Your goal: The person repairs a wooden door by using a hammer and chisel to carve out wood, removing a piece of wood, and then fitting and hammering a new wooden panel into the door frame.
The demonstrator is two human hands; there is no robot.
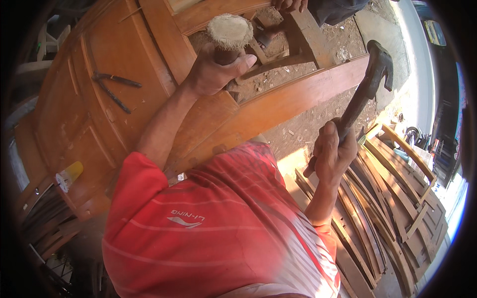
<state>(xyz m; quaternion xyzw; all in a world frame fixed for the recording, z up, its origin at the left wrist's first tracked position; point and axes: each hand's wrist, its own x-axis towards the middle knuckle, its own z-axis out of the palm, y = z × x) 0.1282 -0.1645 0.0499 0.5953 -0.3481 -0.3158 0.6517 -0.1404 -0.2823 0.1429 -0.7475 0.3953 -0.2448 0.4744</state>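
Observation:
My left hand (pixel 216 74) is wrapped round the upright wooden handle of a chisel (pixel 229 32), with the thumb along its side. The handle's pale top is flattened and frayed. Its blade is hidden beneath my hand, so I cannot tell whether it touches the wood. Off to the right, my right hand (pixel 334 149) grips the dark shaft of a claw hammer (pixel 361 97). The hammer is raised, head up and away from the chisel. Under my left arm lies an orange-brown panelled wooden door (pixel 208 121) with an open gap in its frame.
Dark pincers (pixel 117 89) lie on the door panel, and a yellow-and-white object (pixel 69 175) sits near its left edge. At the far side another person's hand (pixel 290 5) rests on the frame. Wooden strips (pixel 377 208) are stacked at right. Wood scraps litter the ground (pixel 298 126).

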